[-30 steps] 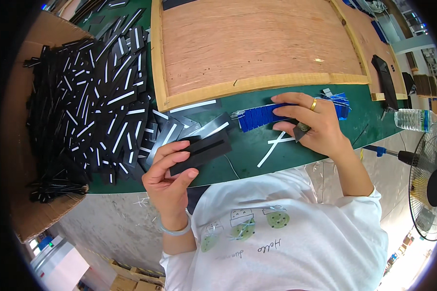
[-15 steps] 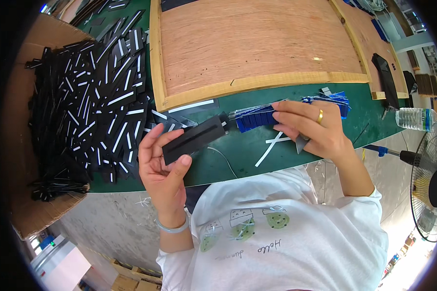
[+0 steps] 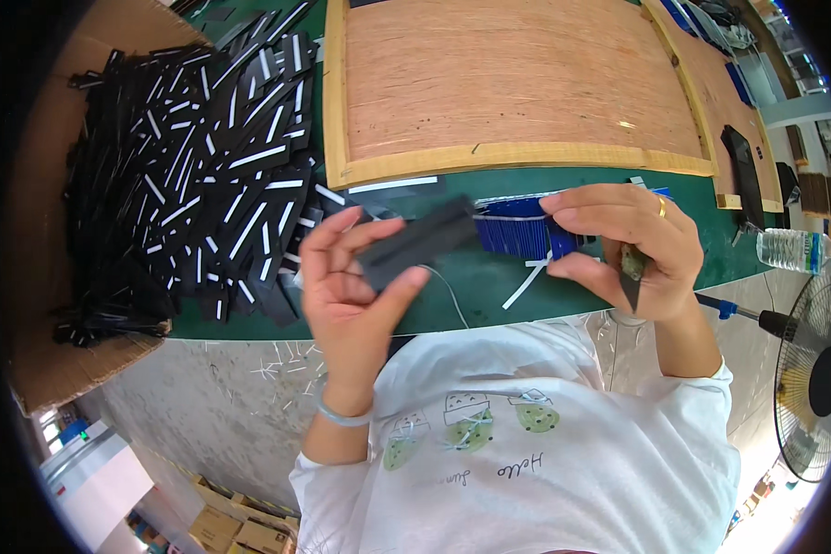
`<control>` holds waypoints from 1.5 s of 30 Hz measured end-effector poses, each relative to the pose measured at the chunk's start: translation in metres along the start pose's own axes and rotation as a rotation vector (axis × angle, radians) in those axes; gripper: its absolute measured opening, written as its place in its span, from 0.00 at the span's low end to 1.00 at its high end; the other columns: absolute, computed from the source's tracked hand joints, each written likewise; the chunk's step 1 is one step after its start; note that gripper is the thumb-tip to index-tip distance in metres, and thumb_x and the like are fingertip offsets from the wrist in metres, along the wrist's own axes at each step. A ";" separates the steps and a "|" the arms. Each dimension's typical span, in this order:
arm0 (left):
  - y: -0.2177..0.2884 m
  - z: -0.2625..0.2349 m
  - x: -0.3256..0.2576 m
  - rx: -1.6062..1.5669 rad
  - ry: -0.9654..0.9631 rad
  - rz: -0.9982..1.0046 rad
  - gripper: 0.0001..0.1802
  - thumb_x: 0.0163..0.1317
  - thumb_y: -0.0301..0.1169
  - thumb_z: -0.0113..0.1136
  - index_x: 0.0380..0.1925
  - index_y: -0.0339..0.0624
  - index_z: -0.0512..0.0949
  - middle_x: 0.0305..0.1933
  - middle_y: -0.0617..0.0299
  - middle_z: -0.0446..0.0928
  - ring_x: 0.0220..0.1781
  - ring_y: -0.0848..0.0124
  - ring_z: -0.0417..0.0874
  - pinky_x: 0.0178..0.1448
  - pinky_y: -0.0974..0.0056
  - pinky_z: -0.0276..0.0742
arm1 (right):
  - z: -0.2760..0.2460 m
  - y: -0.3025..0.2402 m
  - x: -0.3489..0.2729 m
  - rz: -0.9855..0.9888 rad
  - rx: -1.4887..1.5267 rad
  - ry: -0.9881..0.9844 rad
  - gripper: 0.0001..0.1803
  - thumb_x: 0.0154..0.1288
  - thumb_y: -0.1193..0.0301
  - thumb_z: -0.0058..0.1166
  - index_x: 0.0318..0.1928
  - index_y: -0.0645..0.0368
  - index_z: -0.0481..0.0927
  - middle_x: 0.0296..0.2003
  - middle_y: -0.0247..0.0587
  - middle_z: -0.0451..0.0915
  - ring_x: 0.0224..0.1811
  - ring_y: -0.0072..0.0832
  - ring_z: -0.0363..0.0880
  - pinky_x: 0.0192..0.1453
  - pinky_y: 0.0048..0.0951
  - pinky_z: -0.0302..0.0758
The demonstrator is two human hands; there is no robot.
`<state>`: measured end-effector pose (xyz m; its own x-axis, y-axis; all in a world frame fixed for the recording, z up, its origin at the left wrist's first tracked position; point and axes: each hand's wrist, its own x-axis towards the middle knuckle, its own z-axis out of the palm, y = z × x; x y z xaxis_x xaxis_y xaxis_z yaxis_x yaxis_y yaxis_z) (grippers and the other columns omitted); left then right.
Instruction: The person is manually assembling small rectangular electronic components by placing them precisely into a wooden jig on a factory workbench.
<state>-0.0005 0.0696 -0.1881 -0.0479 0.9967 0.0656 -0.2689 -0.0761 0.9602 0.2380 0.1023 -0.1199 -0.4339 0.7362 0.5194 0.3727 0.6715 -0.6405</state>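
Observation:
A flat black rectangular piece (image 3: pixel 417 246), blurred by motion, is held in my left hand (image 3: pixel 349 300) between thumb and fingers. Its far right end comes close to a tight row of thin blue pieces (image 3: pixel 512 237) with pale strips along the top. My right hand (image 3: pixel 660 242) has its forefinger and thumb at the right part of this row. Against the palm of that same hand sits a small pointed dark blade (image 3: pixel 631 282) with a rough greenish-brown grip. Narrow white strips (image 3: pixel 519 288) lie on the table just below the blue row.
A large heap of black pieces with white stripes (image 3: pixel 194 175) spills from a cardboard box (image 3: pixel 51 369) at left. A wood-framed board (image 3: pixel 517 83) lies at the back of the green table (image 3: pixel 240 323). At right are a plastic bottle (image 3: pixel 797 251) and a fan (image 3: pixel 826 374).
The whole view has shifted a little. My left hand has moved right with the black piece, which now blurs. My right thumb and forefinger have spread wider around the blue row.

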 end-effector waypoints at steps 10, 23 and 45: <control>-0.007 0.020 -0.009 -0.024 -0.208 0.091 0.44 0.42 0.11 0.68 0.59 0.36 0.56 0.50 0.43 0.74 0.54 0.63 0.77 0.57 0.63 0.75 | 0.013 -0.010 -0.001 0.294 0.115 -0.105 0.24 0.40 0.72 0.73 0.42 0.55 0.83 0.36 0.34 0.83 0.16 0.19 0.59 0.22 0.17 0.61; -0.012 0.021 -0.009 -0.042 -0.229 0.134 0.40 0.46 0.12 0.65 0.59 0.38 0.56 0.51 0.47 0.73 0.55 0.65 0.75 0.57 0.64 0.73 | 0.009 -0.017 -0.001 0.212 0.100 -0.083 0.23 0.40 0.72 0.73 0.41 0.60 0.82 0.38 0.40 0.83 0.18 0.19 0.67 0.22 0.17 0.64; -0.006 0.023 -0.009 0.071 -0.227 0.256 0.44 0.42 0.12 0.68 0.59 0.36 0.55 0.49 0.44 0.74 0.54 0.61 0.77 0.59 0.61 0.73 | 0.012 -0.024 -0.002 0.239 -0.057 -0.135 0.21 0.41 0.69 0.72 0.40 0.56 0.82 0.37 0.34 0.84 0.17 0.20 0.68 0.21 0.18 0.65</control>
<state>0.0241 0.0614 -0.1886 0.1119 0.9272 0.3575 -0.2073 -0.3300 0.9209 0.2204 0.0837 -0.1127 -0.4326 0.8587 0.2748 0.5212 0.4869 -0.7009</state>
